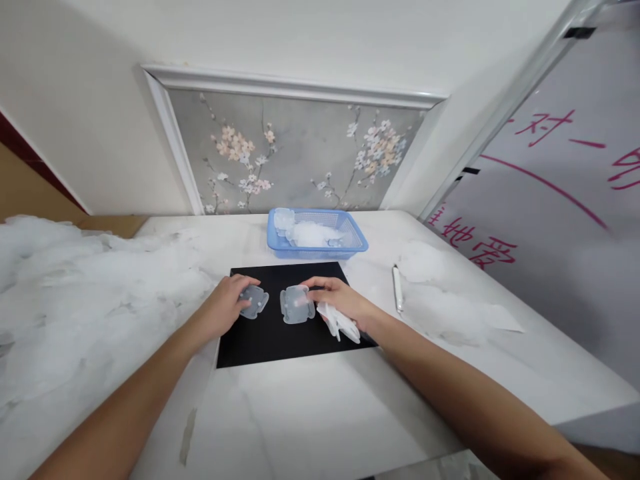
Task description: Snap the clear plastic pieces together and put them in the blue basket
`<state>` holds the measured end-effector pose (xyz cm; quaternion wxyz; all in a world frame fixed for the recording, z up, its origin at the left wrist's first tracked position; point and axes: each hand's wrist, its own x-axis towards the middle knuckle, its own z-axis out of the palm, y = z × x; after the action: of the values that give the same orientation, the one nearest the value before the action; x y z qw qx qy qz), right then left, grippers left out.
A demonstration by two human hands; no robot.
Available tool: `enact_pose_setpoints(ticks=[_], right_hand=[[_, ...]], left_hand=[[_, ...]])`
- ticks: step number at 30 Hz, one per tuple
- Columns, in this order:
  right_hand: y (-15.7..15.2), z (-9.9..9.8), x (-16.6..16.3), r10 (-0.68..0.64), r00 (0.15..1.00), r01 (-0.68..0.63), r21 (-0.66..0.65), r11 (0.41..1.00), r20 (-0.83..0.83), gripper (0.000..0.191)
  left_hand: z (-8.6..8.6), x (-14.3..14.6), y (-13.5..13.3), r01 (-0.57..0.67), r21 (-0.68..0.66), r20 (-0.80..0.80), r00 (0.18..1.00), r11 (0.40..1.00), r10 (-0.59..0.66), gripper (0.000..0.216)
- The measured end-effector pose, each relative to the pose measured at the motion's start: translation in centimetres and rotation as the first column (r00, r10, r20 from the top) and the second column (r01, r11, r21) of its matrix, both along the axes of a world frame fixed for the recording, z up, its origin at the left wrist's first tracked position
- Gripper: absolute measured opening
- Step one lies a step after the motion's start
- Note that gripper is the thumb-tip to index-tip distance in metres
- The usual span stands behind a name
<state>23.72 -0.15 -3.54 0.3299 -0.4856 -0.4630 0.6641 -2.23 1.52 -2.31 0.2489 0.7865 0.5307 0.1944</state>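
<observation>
A black mat (280, 340) lies on the white table. Two small clear plastic pieces rest on it side by side. My left hand (226, 307) lies over the left clear piece (254, 302), fingers curled onto its edge. My right hand (340, 300) touches the right clear piece (297, 305) with its fingertips, while a bunch of white plastic scraps (341, 323) is tucked under its palm.
A blue mesh basket (350, 233) with several clear pieces stands just behind the mat. A heap of white plastic film (75, 293) covers the table's left side, and smaller film sheets (440, 300) and a white pen-like tool (397, 288) lie at right. A whiteboard with red writing (550, 200) leans on the right.
</observation>
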Motion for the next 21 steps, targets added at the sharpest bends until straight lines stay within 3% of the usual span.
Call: enact_pose_setpoints(ticks=[6,11,13,16,19,21], right_hand=[[0.7,-0.5,0.7,0.015,1.0,-0.016,-0.074,0.997,-0.016,0.034],[0.9,-1.1,0.9,0.038,0.999,-0.04,-0.064,0.997,-0.033,0.035],[1.0,-1.1,0.8,0.036,0.999,-0.038,-0.057,0.998,-0.035,0.035],[1.0,-1.1,0.8,0.035,0.999,-0.037,-0.055,0.998,-0.038,0.036],[0.9,-1.1,0.8,0.039,0.998,-0.042,-0.051,0.998,-0.046,0.036],[0.9,-1.0,0.8,0.044,0.998,-0.046,-0.047,0.998,-0.048,0.037]], left_hand=[[0.8,0.2,0.0,-0.05,0.005,-0.157,0.986,0.999,0.051,0.039],[1.7,0.3,0.1,-0.122,0.013,-0.18,0.976,0.992,0.122,0.008],[1.7,0.3,0.0,-0.152,-0.026,-0.05,0.987,0.988,0.151,0.018],[1.7,0.6,-0.3,-0.178,-0.229,0.266,0.934,0.957,0.237,0.028],[1.8,1.3,-0.7,-0.113,-0.459,0.536,0.755,0.881,0.377,0.03],[2.0,1.7,-1.0,-0.039,-0.573,0.617,0.636,0.819,0.463,0.024]])
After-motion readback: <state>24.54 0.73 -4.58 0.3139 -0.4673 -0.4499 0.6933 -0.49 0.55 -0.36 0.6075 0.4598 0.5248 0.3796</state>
